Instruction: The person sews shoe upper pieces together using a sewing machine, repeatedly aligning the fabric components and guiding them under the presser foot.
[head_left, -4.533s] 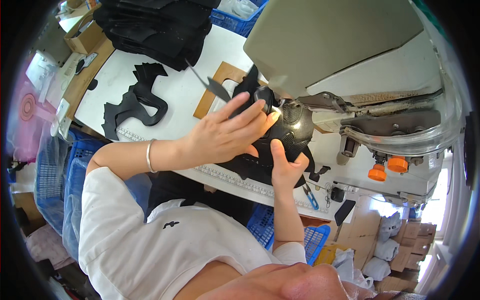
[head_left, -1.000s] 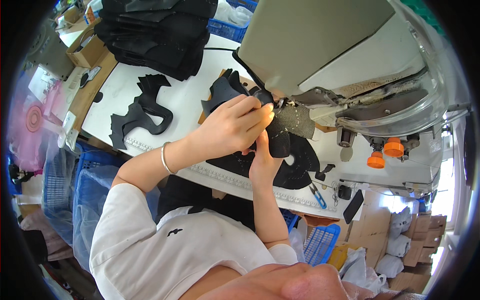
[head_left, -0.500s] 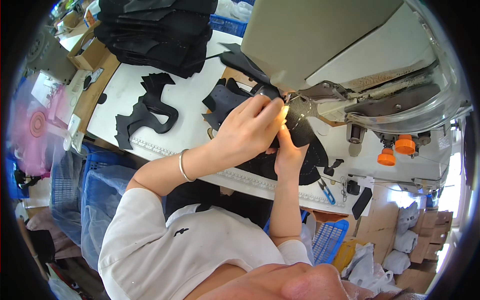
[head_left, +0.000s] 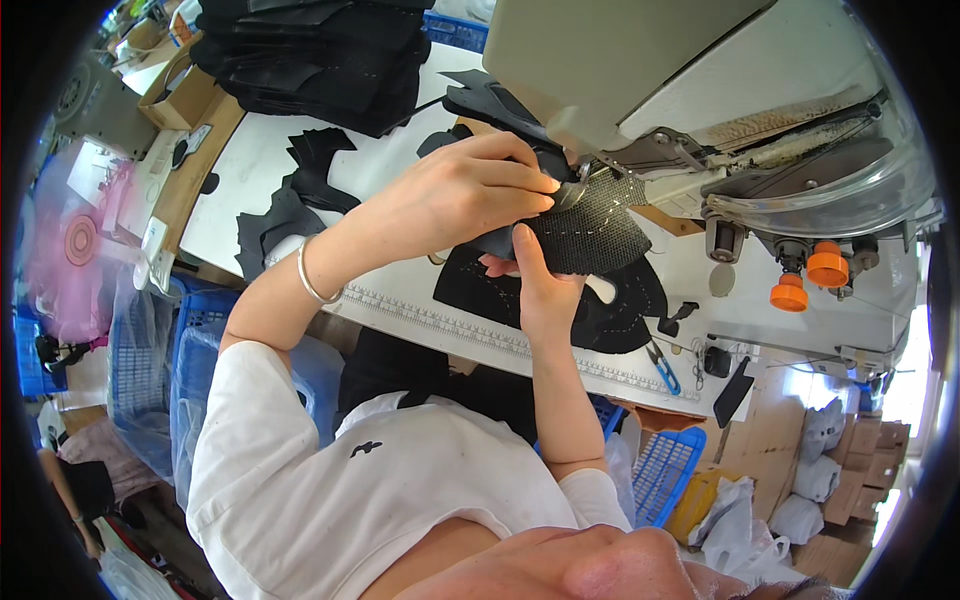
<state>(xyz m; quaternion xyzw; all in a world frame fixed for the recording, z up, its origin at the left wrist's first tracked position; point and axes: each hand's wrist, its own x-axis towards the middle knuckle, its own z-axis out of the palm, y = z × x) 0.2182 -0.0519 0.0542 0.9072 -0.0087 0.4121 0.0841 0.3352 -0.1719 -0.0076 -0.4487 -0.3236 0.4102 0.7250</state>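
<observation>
At the sewing machine (head_left: 590,70), I hold a black mesh piece (head_left: 605,225) with pale dashed lines under the needle area. My left hand (head_left: 465,190), a bangle on its wrist, has its fingertips pressed together on the piece's left edge. With the thumb on top and fingers underneath, my right hand (head_left: 545,290) pinches the piece's near edge. Beneath it lies a flat black cut-out piece (head_left: 620,320) with pale marks. Other dark pieces (head_left: 500,105) rest beside the machine, partly hidden by my left hand.
A tall stack of black pieces (head_left: 310,65) stands at the far left of the white table (head_left: 235,205). Closer are loose cut pieces (head_left: 310,170), a ruler strip (head_left: 440,318) and blue thread snips (head_left: 663,368). Orange knobs (head_left: 827,263) jut from the machine. Blue baskets (head_left: 670,475) stand below the table.
The mesh piece has turned and more of its surface shows. Both hands have shifted left, and my left hand's fingers have straightened along its edge. The view has shifted slightly.
</observation>
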